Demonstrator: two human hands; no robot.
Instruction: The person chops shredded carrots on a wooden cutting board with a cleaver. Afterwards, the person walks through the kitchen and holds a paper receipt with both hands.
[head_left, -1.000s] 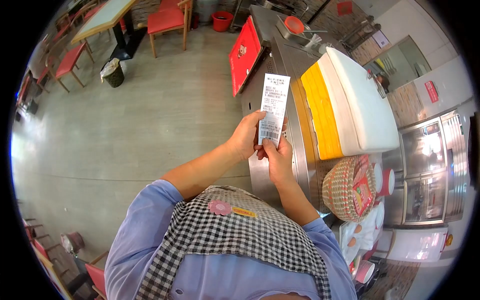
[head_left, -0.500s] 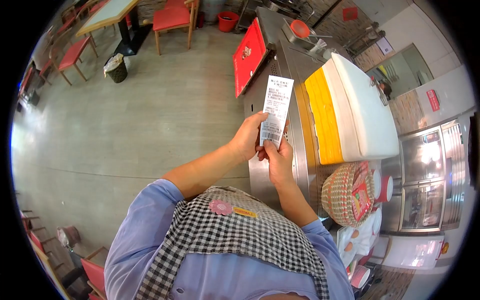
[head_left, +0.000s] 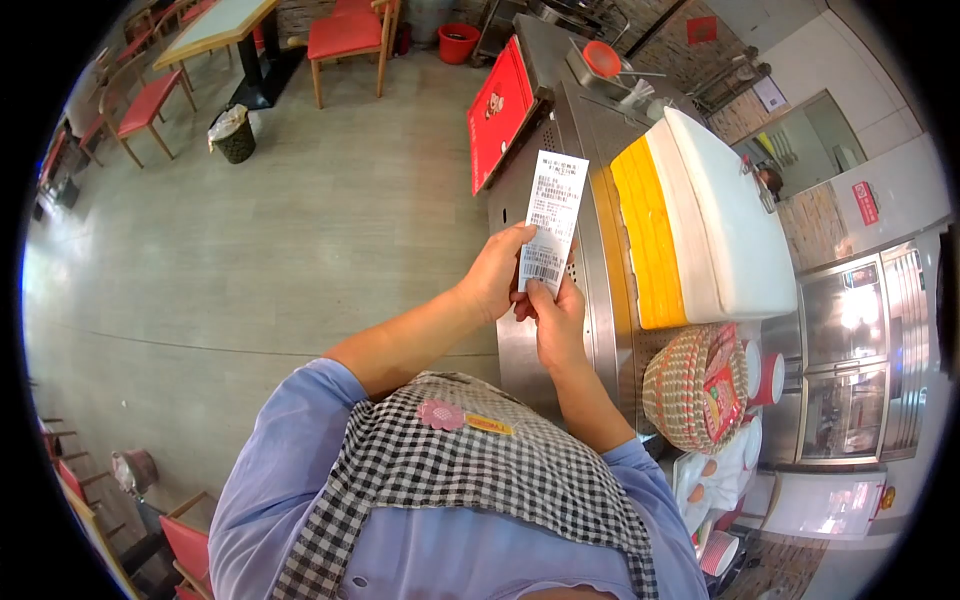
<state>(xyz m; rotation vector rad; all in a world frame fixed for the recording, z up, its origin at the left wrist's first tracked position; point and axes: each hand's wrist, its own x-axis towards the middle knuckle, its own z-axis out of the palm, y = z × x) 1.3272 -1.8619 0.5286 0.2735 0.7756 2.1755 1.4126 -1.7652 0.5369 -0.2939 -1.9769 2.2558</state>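
Note:
A long white printed receipt (head_left: 555, 215) is held up in front of me, its text and a barcode facing me. My left hand (head_left: 497, 270) pinches its left edge, the thumb lying on the paper. Lower down, my right hand (head_left: 558, 318) grips the bottom end with the thumb over the front, just under the barcode. The fingers of both hands are partly hidden behind the paper. Both hands are beside the edge of a steel counter (head_left: 530, 355).
To the right on the counter stand a white foam box (head_left: 735, 220) with yellow sides and a woven basket (head_left: 680, 390) holding red packets. A red panel (head_left: 500, 115) fronts the counter. Farther off are a lined bin (head_left: 233, 135), a red bucket (head_left: 458, 43) and red-seated chairs (head_left: 345, 38).

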